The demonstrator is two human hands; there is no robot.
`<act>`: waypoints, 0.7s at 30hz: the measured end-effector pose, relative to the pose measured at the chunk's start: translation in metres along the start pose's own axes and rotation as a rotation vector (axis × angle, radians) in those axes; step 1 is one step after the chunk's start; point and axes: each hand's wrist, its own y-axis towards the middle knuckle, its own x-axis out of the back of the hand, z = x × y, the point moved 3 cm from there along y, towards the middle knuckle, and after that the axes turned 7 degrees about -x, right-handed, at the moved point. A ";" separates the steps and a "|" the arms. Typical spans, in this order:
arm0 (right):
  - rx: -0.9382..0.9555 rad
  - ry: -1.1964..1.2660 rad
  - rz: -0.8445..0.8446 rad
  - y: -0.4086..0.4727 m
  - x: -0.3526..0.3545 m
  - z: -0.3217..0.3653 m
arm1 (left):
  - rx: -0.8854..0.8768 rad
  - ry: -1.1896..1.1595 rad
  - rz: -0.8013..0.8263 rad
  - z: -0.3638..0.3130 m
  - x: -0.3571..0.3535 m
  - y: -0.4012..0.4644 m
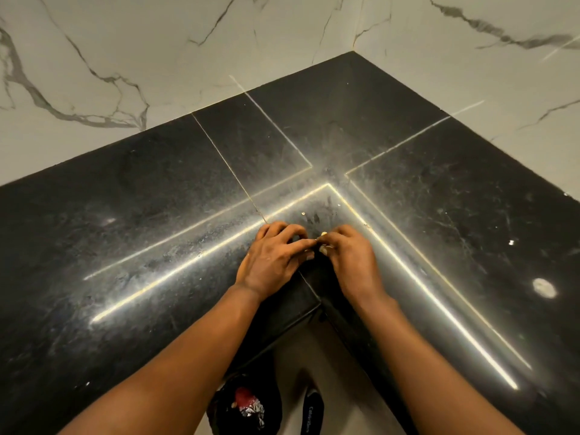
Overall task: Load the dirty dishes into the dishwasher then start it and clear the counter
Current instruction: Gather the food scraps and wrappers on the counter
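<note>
- Black counter (125,215): L-shaped, smeared, set against marble wall (125,58).
- Left hand (276,255): at inner corner edge, fingers curled, tips on the counter; holds nothing visible.
- Right hand (348,255): fingers curled, pinching pale crumbs (323,234).
- Stray crumb (303,212) lies just beyond the hands.
- White spot (544,287) far right.

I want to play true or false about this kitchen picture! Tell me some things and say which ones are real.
1. The black polished stone counter meets in a corner. True.
2. Both hands are by the counter's inner corner. True: left hand, right hand.
3. A stack of plates sits on the counter. False: only small pale crumbs show.
4. The white marble-patterned wall is bright red. False: it is white with grey veins.
</note>
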 end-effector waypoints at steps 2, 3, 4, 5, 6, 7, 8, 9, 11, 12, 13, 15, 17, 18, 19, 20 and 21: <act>0.049 -0.202 -0.022 -0.007 -0.007 0.005 | -0.014 0.011 0.002 -0.002 0.001 0.001; 0.038 -0.273 -0.048 -0.011 -0.008 0.009 | -0.014 0.012 0.001 -0.002 0.001 0.001; 0.015 -0.314 -0.067 -0.014 -0.008 0.013 | -0.004 0.006 0.002 -0.002 0.002 0.001; -0.004 -0.343 -0.068 -0.014 -0.008 0.018 | 0.020 -0.008 0.003 -0.002 0.002 0.002; -0.016 -0.364 -0.051 -0.012 -0.008 0.021 | 0.051 -0.023 0.001 -0.002 0.002 0.002; -0.027 -0.360 -0.032 -0.009 -0.008 0.023 | 0.082 -0.037 -0.006 -0.001 0.002 0.001; -0.058 -0.315 -0.020 -0.006 -0.007 0.022 | 0.108 -0.046 -0.014 -0.001 0.002 0.001; -0.119 -0.210 -0.022 -0.002 -0.005 0.017 | 0.128 -0.051 -0.021 -0.001 0.002 0.001; -0.301 0.087 -0.048 0.002 0.007 0.004 | 0.148 -0.051 -0.022 -0.001 0.002 0.000; -0.366 0.179 -0.062 0.003 0.013 0.000 | 0.150 -0.048 -0.021 -0.001 0.002 0.000; -0.389 0.196 -0.075 0.004 0.017 -0.002 | 0.150 -0.052 -0.023 -0.001 0.002 0.000; -0.348 0.124 -0.090 0.011 0.018 0.000 | 0.155 -0.073 -0.045 -0.001 0.002 -0.001; -0.277 0.053 -0.067 0.020 0.012 0.009 | 0.169 -0.085 -0.066 0.000 0.002 -0.001; -0.232 0.018 -0.027 0.022 0.006 0.014 | 0.177 -0.084 -0.073 0.000 0.002 -0.001; -0.182 -0.041 0.015 0.021 0.000 0.018 | 0.188 -0.083 -0.080 0.000 0.002 0.000; -0.132 -0.133 0.043 0.018 -0.007 0.023 | 0.202 -0.085 -0.093 0.001 0.002 0.000; -0.081 -0.233 0.039 0.013 -0.012 0.027 | 0.216 -0.092 -0.110 0.003 0.001 0.000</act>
